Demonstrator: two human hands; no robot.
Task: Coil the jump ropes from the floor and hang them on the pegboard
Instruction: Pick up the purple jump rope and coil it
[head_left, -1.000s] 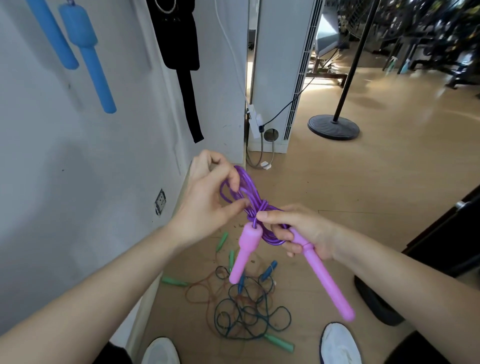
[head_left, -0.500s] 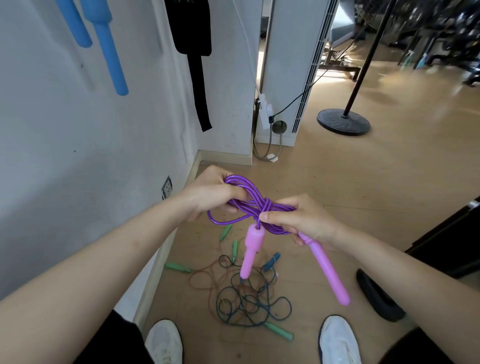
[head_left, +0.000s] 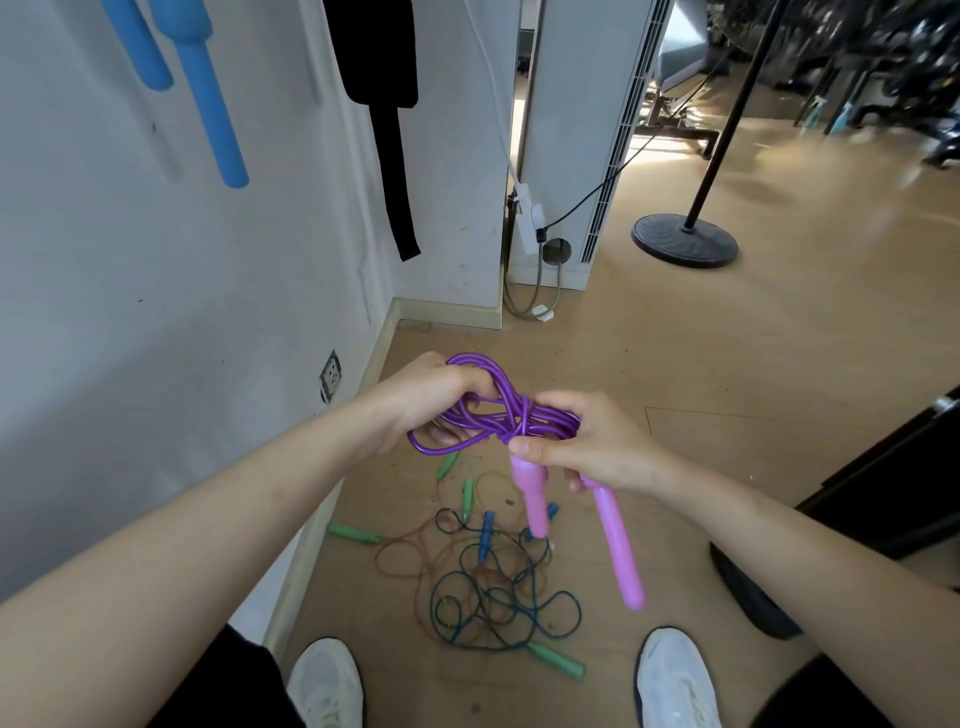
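A purple jump rope (head_left: 493, 415) is coiled into a bundle with a wrap around its middle. My left hand (head_left: 431, 400) grips the left loops of the coil. My right hand (head_left: 587, 441) pinches the wrap at the middle, and the two pink handles (head_left: 615, 545) hang down below it. On the floor underneath lies a tangle of thin ropes (head_left: 493, 587), dark blue-green and orange, with green and blue handles. A blue-handled rope (head_left: 208, 98) hangs on the white wall at upper left.
A black strap (head_left: 392, 145) hangs on the wall beside the blue handles. A white floor unit (head_left: 571, 130) with cables stands in the corner. A black pole stand (head_left: 685, 241) sits on the wood floor. My white shoes (head_left: 675, 680) are at the bottom. Dark furniture (head_left: 893, 493) is at right.
Both hands lowered with the purple coil. My left hand closed around the coil's left loops, and the bundle turned from slanted to roughly level.
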